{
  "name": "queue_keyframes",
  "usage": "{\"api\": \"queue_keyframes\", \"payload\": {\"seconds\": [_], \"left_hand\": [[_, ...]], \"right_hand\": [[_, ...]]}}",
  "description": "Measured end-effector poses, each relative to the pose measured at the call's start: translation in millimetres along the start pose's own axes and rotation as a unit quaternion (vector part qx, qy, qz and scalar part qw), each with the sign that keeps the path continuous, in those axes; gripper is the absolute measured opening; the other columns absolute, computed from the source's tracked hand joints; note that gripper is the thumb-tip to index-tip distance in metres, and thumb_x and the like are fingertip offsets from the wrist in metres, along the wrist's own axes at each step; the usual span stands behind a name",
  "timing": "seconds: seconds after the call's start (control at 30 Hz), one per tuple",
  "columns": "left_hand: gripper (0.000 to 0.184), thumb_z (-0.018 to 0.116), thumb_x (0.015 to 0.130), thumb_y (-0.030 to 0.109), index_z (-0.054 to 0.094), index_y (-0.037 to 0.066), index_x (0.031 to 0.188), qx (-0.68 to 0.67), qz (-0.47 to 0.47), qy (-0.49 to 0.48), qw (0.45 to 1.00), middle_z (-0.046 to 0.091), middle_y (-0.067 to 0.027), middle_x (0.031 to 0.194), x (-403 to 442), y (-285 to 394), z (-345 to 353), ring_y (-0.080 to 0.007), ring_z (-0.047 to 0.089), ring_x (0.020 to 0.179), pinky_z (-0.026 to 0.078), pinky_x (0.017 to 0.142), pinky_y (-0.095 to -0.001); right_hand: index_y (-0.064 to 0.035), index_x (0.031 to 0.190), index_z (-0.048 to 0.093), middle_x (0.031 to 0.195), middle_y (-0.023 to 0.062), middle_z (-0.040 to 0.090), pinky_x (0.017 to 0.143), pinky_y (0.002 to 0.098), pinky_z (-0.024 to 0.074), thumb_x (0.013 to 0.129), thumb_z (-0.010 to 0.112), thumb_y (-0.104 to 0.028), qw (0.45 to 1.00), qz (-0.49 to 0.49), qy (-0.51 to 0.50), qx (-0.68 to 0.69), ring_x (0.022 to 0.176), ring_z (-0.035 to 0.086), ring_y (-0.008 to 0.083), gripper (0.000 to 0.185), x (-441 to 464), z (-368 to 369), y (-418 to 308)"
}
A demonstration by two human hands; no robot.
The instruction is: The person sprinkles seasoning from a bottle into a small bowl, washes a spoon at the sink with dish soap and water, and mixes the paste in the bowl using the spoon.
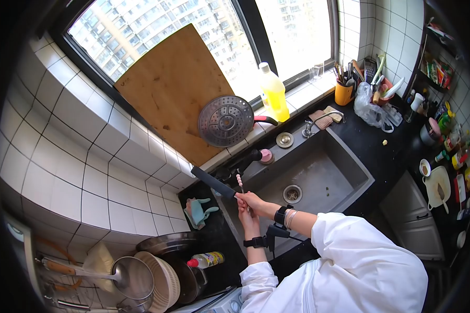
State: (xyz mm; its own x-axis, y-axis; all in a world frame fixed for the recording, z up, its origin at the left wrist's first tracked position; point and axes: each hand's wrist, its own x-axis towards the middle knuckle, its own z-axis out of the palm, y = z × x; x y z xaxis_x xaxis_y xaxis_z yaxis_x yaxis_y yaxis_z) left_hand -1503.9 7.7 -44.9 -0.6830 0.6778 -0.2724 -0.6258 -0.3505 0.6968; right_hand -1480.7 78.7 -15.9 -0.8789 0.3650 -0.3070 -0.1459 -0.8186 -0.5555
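Observation:
A long, flat dark blade (213,181), which looks like a kitchen knife, points up and left over the sink's left end. My right hand (254,202) is closed near the base of the blade. Just below and against it, my left hand (246,213) is closed too, and the fingers of both overlap. The handle is hidden inside them. Right behind the hands is a pink beaded stem (239,180), close to a black tap (250,157). Under and beside my hands lies the grey sink (324,172) with its round drain (292,194).
A wooden cutting board (177,88) leans on the window, with a perforated round lid (225,121) before it. A yellow liquid bottle (274,94) stands on the sill. Teal gloves (197,213), a red-capped bottle (206,260) and a colander (164,281) are at left.

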Motion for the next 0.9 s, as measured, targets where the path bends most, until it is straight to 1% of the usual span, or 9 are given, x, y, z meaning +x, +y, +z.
{"api": "queue_keyframes", "payload": {"seconds": [0.1, 0.2, 0.23, 0.33, 0.43, 0.53, 0.73, 0.83, 0.9], "left_hand": [[0.035, 0.044, 0.098, 0.027, 0.049, 0.004, 0.124, -0.058, 0.006, -0.073, 0.996, 0.056, -0.0117, 0.122, 2, -5, -5, -0.0233, 0.053, 0.115, 0.04, 0.101, -0.0335], [0.038, 0.041, 0.098, 0.032, 0.049, 0.004, 0.122, -0.08, -0.028, -0.075, 0.994, 0.056, -0.0101, 0.121, 2, -5, -5, -0.0221, 0.054, 0.113, 0.041, 0.1, -0.0327], [0.037, 0.041, 0.098, 0.032, 0.049, 0.004, 0.122, -0.066, -0.024, -0.079, 0.994, 0.056, -0.01, 0.12, 1, -4, -4, -0.0216, 0.054, 0.112, 0.041, 0.1, -0.0326], [0.034, 0.042, 0.098, 0.029, 0.05, 0.005, 0.12, -0.037, -0.014, -0.085, 0.996, 0.057, -0.0097, 0.118, -2, -1, -5, -0.0202, 0.055, 0.108, 0.043, 0.098, -0.0324], [0.028, 0.043, 0.098, 0.025, 0.051, 0.006, 0.118, -0.03, -0.015, -0.08, 0.996, 0.058, -0.0094, 0.115, 0, -5, -12, -0.0193, 0.057, 0.105, 0.045, 0.094, -0.0322], [0.024, 0.044, 0.098, 0.021, 0.052, 0.006, 0.115, -0.021, -0.015, -0.068, 0.997, 0.058, -0.009, 0.114, 4, -12, -22, -0.0187, 0.058, 0.103, 0.047, 0.091, -0.031], [0.023, 0.045, 0.097, 0.018, 0.052, 0.007, 0.117, -0.004, -0.018, -0.049, 0.999, 0.058, -0.0093, 0.114, 4, -18, -27, -0.0192, 0.057, 0.105, 0.048, 0.09, -0.0306], [0.025, 0.045, 0.098, 0.018, 0.051, 0.007, 0.119, -0.019, -0.022, -0.067, 0.997, 0.058, -0.0102, 0.115, -1, -14, -21, -0.0202, 0.058, 0.105, 0.047, 0.09, -0.0325], [0.027, 0.045, 0.098, 0.02, 0.051, 0.006, 0.12, -0.055, -0.033, -0.069, 0.996, 0.058, -0.011, 0.116, -7, -9, -14, -0.0208, 0.058, 0.105, 0.047, 0.091, -0.034]], "right_hand": [[-0.0124, 0.069, 0.049, 0.055, -0.0033, 0.037, 0.045, 0.0247, 0.0307, 0.094, 0.051, -0.034, 0.986, -0.003, 0.008, 0.165, 0.046, 0.036, 0.0111, 0.033, 5, 8, 12], [-0.0146, 0.064, 0.039, 0.055, -0.0053, 0.032, 0.042, 0.022, 0.0257, 0.096, 0.046, -0.03, 0.991, 0.027, -0.004, 0.13, 0.045, 0.03, 0.0075, 0.036, 9, 8, 12], [-0.0154, 0.063, 0.036, 0.054, -0.006, 0.03, 0.042, 0.0211, 0.024, 0.097, 0.044, -0.029, 0.992, 0.037, -0.008, 0.119, 0.045, 0.028, 0.0064, 0.037, 9, 8, 11], [-0.016, 0.061, 0.034, 0.052, -0.0071, 0.027, 0.04, 0.0201, 0.0204, 0.098, 0.042, -0.031, 0.995, 0.067, -0.037, 0.06, 0.043, 0.025, 0.0053, 0.041, 7, 5, 6], [-0.0158, 0.06, 0.033, 0.05, -0.0077, 0.025, 0.039, 0.0198, 0.0193, 0.099, 0.041, -0.035, 0.994, 0.087, -0.031, 0.06, 0.042, 0.022, 0.0048, 0.044, 7, 5, 4], [-0.0165, 0.06, 0.033, 0.051, -0.0074, 0.025, 0.041, 0.0223, 0.0201, 0.099, 0.037, -0.041, 0.996, 0.078, -0.02, 0.038, 0.043, 0.02, 0.0061, 0.047, 3, 2, 3], [-0.0165, 0.061, 0.034, 0.05, -0.0072, 0.026, 0.041, 0.0228, 0.0212, 0.099, 0.036, -0.043, 0.994, 0.088, -0.022, 0.055, 0.042, 0.02, 0.0063, 0.046, 2, -5, 4], [-0.0142, 0.065, 0.04, 0.051, -0.0063, 0.028, 0.043, 0.0232, 0.0242, 0.099, 0.036, -0.042, 0.992, 0.111, -0.031, 0.044, 0.043, 0.024, 0.0078, 0.044, 8, -9, 8], [-0.0116, 0.069, 0.045, 0.052, -0.0048, 0.032, 0.046, 0.024, 0.0298, 0.099, 0.036, -0.042, 0.993, 0.108, -0.011, 0.044, 0.046, 0.031, 0.0092, 0.043, 11, -12, 11]]}}
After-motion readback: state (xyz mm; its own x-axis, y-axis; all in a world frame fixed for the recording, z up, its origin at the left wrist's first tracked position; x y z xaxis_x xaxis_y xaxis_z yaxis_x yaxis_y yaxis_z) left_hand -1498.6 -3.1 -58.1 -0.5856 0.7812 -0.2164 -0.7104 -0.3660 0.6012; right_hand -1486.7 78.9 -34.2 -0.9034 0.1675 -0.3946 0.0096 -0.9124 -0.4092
